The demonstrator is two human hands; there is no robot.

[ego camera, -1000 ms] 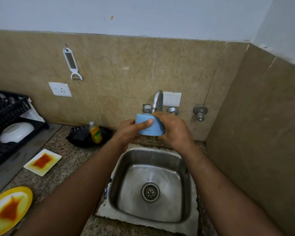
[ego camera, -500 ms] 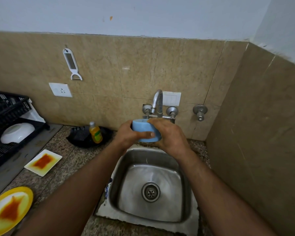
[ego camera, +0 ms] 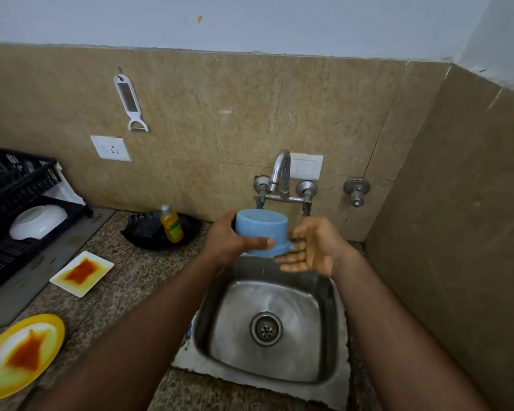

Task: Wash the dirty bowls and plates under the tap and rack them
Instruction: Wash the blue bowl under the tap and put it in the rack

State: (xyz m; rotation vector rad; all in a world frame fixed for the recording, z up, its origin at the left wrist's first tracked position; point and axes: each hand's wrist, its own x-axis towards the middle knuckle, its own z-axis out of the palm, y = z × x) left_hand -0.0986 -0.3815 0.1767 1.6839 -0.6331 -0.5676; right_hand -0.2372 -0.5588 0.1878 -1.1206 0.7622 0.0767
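Since the earlier frames, the right hand [ego camera: 312, 250] has been taken off the blue bowl [ego camera: 261, 231] and is now held open, palm up and wet, just beside the bowl's lower right edge, fingertips near or touching its base. The bowl is gripped by the left hand [ego camera: 230, 243] alone, fingers wrapped round the left side and thumb laid across the front. It is held upright, mouth upward, below the tap [ego camera: 281, 173] and above the back edge of the sink [ego camera: 267, 324].

Items on the counter [ego camera: 125, 292], left of the sink:
- white square plate [ego camera: 81, 272], smeared with red sauce, near the rack;
- yellow round plate [ego camera: 21, 355], likewise smeared, nearest the camera;
- yellow soap bottle [ego camera: 171, 223], set on a black dish [ego camera: 158, 232] against the wall.

Item in the black rack [ego camera: 15, 203], at far left: one white bowl [ego camera: 37, 222], placed upside down, well apart from both hands.
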